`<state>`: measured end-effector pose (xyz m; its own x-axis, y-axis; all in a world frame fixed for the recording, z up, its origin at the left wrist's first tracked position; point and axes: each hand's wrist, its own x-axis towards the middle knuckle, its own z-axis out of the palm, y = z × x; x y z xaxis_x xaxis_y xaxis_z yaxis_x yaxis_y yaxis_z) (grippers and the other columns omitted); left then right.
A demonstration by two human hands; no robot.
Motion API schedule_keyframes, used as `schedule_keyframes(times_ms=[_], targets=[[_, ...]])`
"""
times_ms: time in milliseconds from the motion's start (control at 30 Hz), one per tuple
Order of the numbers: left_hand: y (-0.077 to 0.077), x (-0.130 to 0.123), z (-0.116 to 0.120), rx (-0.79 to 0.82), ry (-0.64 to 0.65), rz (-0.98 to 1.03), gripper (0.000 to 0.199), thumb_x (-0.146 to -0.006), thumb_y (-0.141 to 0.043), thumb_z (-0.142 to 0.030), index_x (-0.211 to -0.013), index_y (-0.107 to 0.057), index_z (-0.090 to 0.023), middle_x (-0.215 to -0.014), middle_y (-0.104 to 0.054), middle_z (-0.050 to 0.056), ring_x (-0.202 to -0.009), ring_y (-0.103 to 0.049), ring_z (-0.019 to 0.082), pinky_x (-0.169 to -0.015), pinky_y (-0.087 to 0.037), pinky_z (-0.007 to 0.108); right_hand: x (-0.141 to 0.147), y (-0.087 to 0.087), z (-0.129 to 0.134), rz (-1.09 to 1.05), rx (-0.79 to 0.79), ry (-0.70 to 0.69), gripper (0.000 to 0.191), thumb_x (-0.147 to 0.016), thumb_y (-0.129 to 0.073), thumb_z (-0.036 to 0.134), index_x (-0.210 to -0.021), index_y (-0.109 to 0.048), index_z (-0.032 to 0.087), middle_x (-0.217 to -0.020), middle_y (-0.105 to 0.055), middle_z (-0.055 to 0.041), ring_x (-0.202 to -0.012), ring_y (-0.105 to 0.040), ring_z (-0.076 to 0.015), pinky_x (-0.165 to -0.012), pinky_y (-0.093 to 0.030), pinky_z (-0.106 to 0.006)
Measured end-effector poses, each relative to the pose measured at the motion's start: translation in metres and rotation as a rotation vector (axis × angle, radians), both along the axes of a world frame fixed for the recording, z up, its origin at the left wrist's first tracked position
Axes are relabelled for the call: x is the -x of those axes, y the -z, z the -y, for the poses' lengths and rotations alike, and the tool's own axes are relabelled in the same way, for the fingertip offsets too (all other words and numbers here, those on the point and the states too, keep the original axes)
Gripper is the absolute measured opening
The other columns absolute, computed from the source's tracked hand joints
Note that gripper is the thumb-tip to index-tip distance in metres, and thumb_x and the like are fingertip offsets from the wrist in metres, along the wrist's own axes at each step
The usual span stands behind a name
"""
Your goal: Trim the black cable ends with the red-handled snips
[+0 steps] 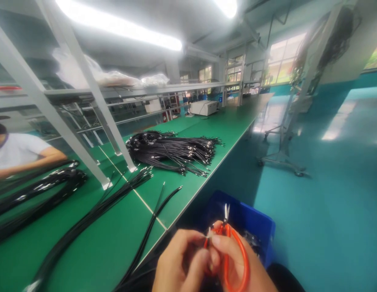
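My right hand is closed around a pair of scissors with orange handles. Their metal blades point up and stand slightly apart. My left hand pinches a thin cable end with a white tip right against the right thumb and fingertips. The rest of that cable is hidden by my fingers. Beside my left hand, a small bunch of black cables lies over the table's edge and runs down towards my lap.
On the green table lie a large heap of black cables and a long cable bundle. A blue bin stands below my hands. White shelf posts rise at left, where a co-worker sits. A wheeled rack stands right.
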<state>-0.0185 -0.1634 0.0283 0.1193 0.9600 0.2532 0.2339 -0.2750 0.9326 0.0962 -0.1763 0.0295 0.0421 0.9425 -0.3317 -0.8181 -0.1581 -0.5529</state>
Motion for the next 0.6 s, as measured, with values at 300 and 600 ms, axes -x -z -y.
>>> schedule_keyframes(times_ms=[300,600], targets=[[0.004,-0.006,0.001,0.330,0.099,0.327,0.033,-0.067,-0.076,-0.045,-0.061,-0.062,-0.015,-0.054,-0.061,-0.001,-0.048,-0.047,0.009,-0.048,-0.039,0.018,0.001,-0.011,-0.002,0.240,-0.022,0.145,0.036,-0.061,-0.084,0.035,-0.082,-0.058,0.021,-0.058,-0.062,0.0047,-0.041,-0.044,-0.0048,-0.042,-0.034,-0.015],[0.007,0.001,-0.002,0.393,0.093,0.418,0.040,-0.062,-0.078,-0.050,-0.058,-0.060,-0.015,-0.049,-0.054,-0.003,-0.043,-0.040,0.007,-0.043,-0.031,0.016,0.003,-0.003,0.000,0.467,-0.075,0.194,0.024,-0.065,-0.075,0.023,-0.079,-0.055,0.022,-0.056,-0.058,0.0075,-0.042,-0.045,-0.0059,-0.042,-0.035,-0.015]])
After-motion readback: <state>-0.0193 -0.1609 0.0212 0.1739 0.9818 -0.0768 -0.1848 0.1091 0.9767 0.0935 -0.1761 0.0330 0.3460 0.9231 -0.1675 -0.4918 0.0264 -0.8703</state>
